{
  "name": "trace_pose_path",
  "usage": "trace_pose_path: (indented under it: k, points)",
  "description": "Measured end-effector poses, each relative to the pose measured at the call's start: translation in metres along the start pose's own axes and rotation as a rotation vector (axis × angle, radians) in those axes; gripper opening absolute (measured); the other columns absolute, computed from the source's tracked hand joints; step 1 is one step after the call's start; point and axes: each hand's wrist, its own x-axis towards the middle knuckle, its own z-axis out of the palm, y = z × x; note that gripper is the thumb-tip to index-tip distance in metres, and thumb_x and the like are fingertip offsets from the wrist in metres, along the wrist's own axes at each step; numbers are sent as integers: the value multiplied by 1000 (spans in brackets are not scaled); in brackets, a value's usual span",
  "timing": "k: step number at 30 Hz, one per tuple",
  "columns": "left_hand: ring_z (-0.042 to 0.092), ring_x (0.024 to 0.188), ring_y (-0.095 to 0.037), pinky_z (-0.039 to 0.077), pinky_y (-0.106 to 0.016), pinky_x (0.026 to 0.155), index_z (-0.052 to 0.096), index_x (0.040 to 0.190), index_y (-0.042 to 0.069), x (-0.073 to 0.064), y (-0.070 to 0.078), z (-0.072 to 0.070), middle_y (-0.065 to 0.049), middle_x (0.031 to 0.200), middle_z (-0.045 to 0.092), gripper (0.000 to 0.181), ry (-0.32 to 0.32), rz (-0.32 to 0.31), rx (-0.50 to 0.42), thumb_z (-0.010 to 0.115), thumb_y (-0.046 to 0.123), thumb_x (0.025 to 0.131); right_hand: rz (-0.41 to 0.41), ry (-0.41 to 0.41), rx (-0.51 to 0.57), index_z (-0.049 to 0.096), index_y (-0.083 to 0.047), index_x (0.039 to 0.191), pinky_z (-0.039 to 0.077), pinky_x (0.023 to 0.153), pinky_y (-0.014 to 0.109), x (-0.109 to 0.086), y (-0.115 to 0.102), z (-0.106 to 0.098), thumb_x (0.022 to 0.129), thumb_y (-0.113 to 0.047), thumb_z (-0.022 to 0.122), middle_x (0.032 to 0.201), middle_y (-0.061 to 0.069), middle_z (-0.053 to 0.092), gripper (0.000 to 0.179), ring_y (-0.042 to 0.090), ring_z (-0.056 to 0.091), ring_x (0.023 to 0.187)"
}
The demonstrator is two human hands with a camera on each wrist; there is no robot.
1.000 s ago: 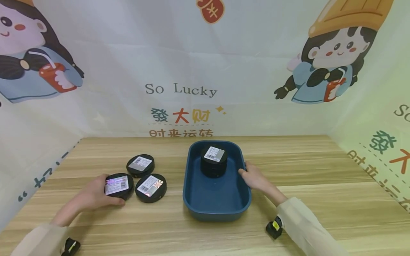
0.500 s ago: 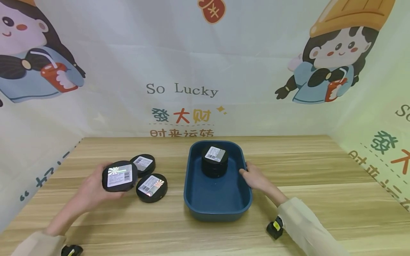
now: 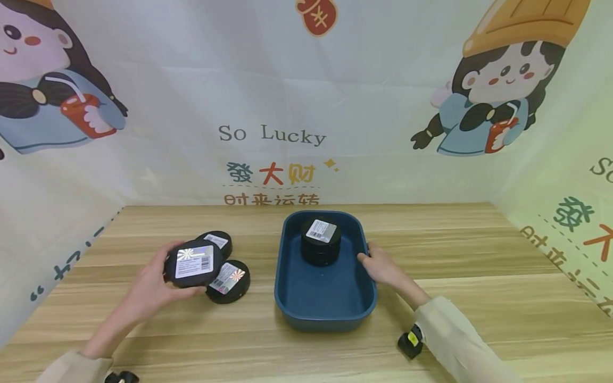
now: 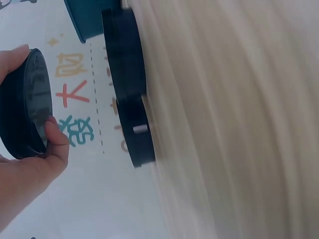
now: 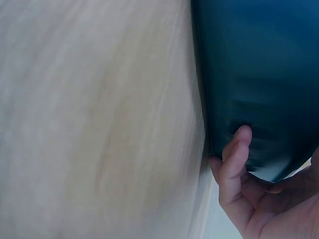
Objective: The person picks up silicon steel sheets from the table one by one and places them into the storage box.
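Grip: left hand (image 3: 150, 284) grasps a black disc (image 3: 193, 264) by its edge, raised off the table (image 3: 215, 346), lower left of the head frame. Right hand (image 3: 380, 266) pinches the rim of the blue box (image 3: 318, 298), lower centre. Two labelled discs (image 3: 231, 283) lie partly behind; a stack (image 3: 321, 244) stands inside the box.

In my head view the light is bright, soft and even, with a yellow-green cast on the wall (image 3: 551, 170) at the right edge. A faint shadow lies on the bench (image 3: 455, 250) under the near end of the blue bin (image 3: 321, 298), and a starburst glint shows on the black tin (image 3: 193, 261) in my left hand (image 3: 153, 284). My wrist views look dimmer and greyer, the bench smeared into soft streaks, the bin's side dark in the right one
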Motion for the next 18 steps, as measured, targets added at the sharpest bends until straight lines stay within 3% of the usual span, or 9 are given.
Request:
trace_pose_path:
  k: [3,5,7,12,18]
  points:
    - [48,104,-35,38,-11,75,26,131,-4,0,5,4,-27,120,44,92,-6,6,-82,81,15,61,7,4,-4,48,13,103,44,77,42,1,0,1,86,-11,40,96,25,56,30,33,55,88]
    - [47,106,-34,36,-7,76,26,131,-6,1,9,7,-26,120,43,91,-12,8,-129,81,13,61,10,5,-2,48,12,103,44,77,42,1,0,1,86,-11,40,95,25,57,30,33,55,88]
    - [47,108,-33,37,-9,80,26,131,-5,1,14,10,-24,121,43,91,-22,9,-153,81,14,61,11,7,3,49,12,102,44,77,42,1,0,2,86,-11,40,95,25,57,30,33,55,88]
    - [47,108,-30,39,-27,89,29,131,0,3,25,16,-20,122,44,89,-43,18,-181,81,17,62,5,6,12,49,13,102,44,77,42,0,0,1,85,-10,40,95,25,57,29,33,55,88]
    - [51,100,-26,40,-34,82,32,131,9,7,41,25,-13,121,47,83,-73,40,-194,79,21,64,11,3,14,49,13,101,45,76,41,-1,-1,0,86,-10,40,93,24,57,29,32,55,86]
